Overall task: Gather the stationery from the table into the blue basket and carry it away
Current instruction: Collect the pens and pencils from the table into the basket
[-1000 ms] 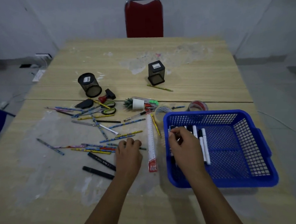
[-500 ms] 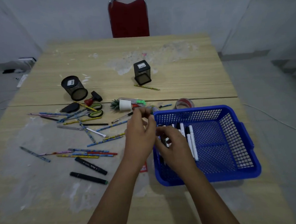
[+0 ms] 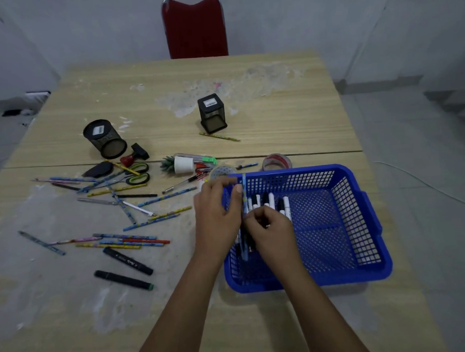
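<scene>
Two hands: meet over the basket's left wall.
Left hand [image 3: 217, 214]: pinches a blue pencil [image 3: 244, 199] lengthwise, likely to lay it beside the markers [image 3: 270, 200].
Right hand [image 3: 269, 233]: fingers curled over the markers; whether it grips any, unclear.
Basket [image 3: 363, 222]: at 3 o'clock.
Loose pencils [image 3: 127, 239]: at 9 o'clock, still to gather.

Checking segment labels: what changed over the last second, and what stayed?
The left hand left the table by the ruler, picked up pencils and carried them right; it now holds a blue pencil at the left wall of the blue basket. The ruler has gone from the table. The right hand stayed on the markers inside. Loose pencils and both black markers stayed put.
</scene>
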